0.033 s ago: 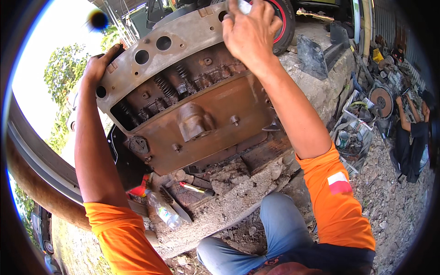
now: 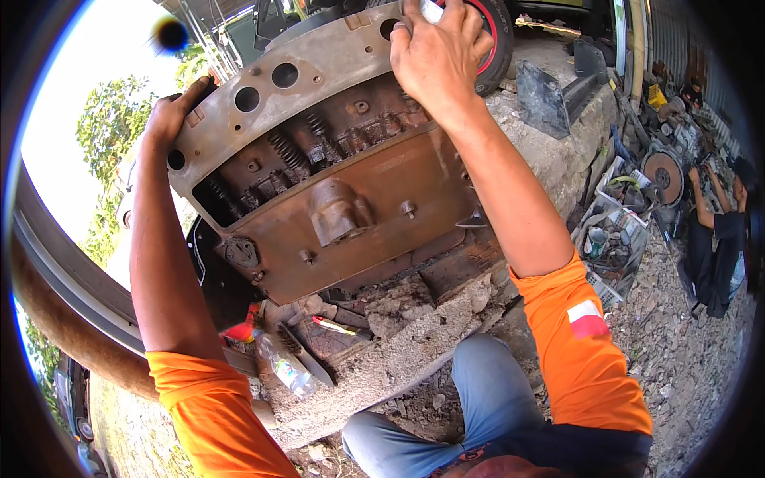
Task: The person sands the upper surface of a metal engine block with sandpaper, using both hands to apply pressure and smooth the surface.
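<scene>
A rusty brown engine block (image 2: 382, 187) with springs showing in its open side bay stands tilted in front of me. My left hand (image 2: 169, 118) is closed over the left end of its upper edge, the fingers reaching over the rim. My right hand (image 2: 440, 60) presses on the right part of the block's flat grey top face (image 2: 215, 111), beside a round bore. Its fingers are bent around a small whitish thing (image 2: 431, 11), mostly hidden, whose kind I cannot make out.
Below the block, a clear plastic bottle (image 2: 291, 373), a wire brush (image 2: 307, 354) and a red-and-yellow handled tool (image 2: 339, 326) lie on the rough concrete ledge (image 2: 382, 374). A red-rimmed wheel (image 2: 496, 48) stands behind. Right are crates of parts (image 2: 613, 227) and another person (image 2: 721, 231).
My right hand has shifted slightly to the right along the block's top face, with the forearm following. The left hand and the block stay in place.
</scene>
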A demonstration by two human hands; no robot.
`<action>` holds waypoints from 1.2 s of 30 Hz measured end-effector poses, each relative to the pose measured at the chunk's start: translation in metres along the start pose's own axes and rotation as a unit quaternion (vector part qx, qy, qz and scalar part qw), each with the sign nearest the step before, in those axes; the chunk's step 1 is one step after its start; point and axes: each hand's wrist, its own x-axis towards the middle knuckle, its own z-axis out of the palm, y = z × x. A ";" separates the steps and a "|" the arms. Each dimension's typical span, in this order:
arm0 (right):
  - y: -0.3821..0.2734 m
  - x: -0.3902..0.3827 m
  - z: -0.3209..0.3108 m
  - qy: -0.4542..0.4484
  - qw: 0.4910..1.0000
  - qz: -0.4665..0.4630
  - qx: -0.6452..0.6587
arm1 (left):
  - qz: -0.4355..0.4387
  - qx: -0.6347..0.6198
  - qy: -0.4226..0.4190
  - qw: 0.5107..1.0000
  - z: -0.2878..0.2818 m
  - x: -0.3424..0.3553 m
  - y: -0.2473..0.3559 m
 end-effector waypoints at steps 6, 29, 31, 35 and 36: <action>-0.012 -0.007 0.003 0.006 1.000 0.009 0.006 | 0.015 0.003 0.011 1.000 0.000 0.004 -0.005; 0.007 -0.009 0.015 0.023 1.000 -0.002 0.003 | 0.008 -0.005 0.024 1.000 0.003 -0.006 0.005; -0.001 -0.008 0.011 -0.019 1.000 0.006 0.006 | -0.004 -0.021 0.005 1.000 0.001 -0.007 0.005; -0.005 -0.013 0.000 -0.007 1.000 -0.019 0.004 | -0.001 0.012 0.033 0.999 -0.003 -0.003 0.000; -0.002 -0.004 -0.001 0.001 1.000 -0.011 0.003 | -0.004 -0.002 0.019 1.000 -0.001 -0.002 0.000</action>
